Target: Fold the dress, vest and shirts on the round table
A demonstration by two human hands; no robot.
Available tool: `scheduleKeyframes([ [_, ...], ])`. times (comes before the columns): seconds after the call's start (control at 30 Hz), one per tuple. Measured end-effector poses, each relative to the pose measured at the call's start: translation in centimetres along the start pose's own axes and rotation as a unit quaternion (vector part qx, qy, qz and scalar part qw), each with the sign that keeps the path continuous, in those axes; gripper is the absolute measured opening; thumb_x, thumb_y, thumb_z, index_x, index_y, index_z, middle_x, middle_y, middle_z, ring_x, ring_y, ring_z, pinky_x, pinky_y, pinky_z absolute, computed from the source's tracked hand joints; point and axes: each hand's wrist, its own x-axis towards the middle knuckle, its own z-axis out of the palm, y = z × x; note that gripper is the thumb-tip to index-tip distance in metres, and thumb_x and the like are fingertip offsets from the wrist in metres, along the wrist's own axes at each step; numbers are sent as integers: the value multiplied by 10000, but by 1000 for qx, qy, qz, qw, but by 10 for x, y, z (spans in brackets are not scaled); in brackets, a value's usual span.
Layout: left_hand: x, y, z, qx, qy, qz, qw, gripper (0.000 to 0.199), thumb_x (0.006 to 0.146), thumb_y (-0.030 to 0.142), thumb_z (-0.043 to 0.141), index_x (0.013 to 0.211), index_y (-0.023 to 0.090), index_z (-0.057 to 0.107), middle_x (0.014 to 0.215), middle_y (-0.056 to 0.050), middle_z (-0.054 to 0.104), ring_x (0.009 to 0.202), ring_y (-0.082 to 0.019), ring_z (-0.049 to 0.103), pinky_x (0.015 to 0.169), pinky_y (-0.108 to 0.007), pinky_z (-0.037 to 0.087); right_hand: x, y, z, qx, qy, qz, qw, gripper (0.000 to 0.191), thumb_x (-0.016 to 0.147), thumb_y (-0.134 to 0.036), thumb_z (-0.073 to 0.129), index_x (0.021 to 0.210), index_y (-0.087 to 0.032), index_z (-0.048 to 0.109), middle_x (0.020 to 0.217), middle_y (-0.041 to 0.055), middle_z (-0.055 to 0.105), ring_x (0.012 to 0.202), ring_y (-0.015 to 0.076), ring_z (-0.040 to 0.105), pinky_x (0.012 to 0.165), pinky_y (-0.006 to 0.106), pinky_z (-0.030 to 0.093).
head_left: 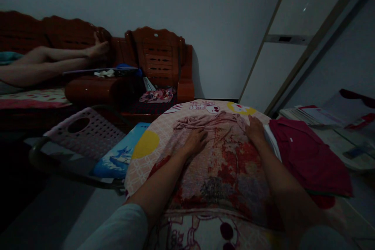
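Observation:
A patterned garment (218,164) in dusty pink, rust red and grey lies spread over a round table draped in a printed cloth (170,125). Its far edge is bunched into folds. My left hand (196,141) rests on the garment's upper left part, palm down, with its fingers laid out on the fabric. At the garment's upper right edge, my right hand (255,129) touches the fabric, fingers stretched forward. To the right of that hand lies a folded dark pink garment (307,156), with a white cloth (272,142) partly under it.
A chair with a pink woven back (90,134) and a blue printed cushion (123,156) stands at the left. Behind are a wooden sofa (159,54) and another person's bare legs (58,56). Papers (313,115) lie at right, near a tall white cabinet-like unit (278,66).

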Motion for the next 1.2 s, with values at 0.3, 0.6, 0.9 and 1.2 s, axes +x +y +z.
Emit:
scheduleKeyframes([
  [0.3,6,-1,-9,65,2,-125,990,287,880,258,558,1122,165,681,1229,-142,646,1156,-277,568,1049,-428,403,-87,-9,15,2,-124,-89,988,375,949,-276,450,1269,-180,622,1369,160,571,1259,300,505,1065,435,372],
  [0.6,20,-36,-33,40,95,-245,964,325,857,195,534,1138,110,671,1192,-158,665,1125,-271,593,988,-385,448,-81,22,13,-28,-62,-13,998,348,963,-265,404,1161,-153,666,1223,161,646,1149,265,578,1020,385,411],
  [0.9,78,-33,-27,56,-11,-207,977,269,860,228,530,960,129,760,977,-131,734,918,-242,663,844,-313,466,-83,21,13,-28,-66,-21,997,375,959,-259,415,1201,-128,669,1265,158,647,1145,274,593,1010,372,432],
  [1.2,116,-40,-33,77,-6,-329,941,272,831,293,641,1001,95,718,1081,-215,708,1061,-318,650,861,-354,489,-87,22,17,-20,-47,-15,999,376,946,-233,441,1239,-145,660,1345,162,607,1234,288,538,1077,416,385],
])
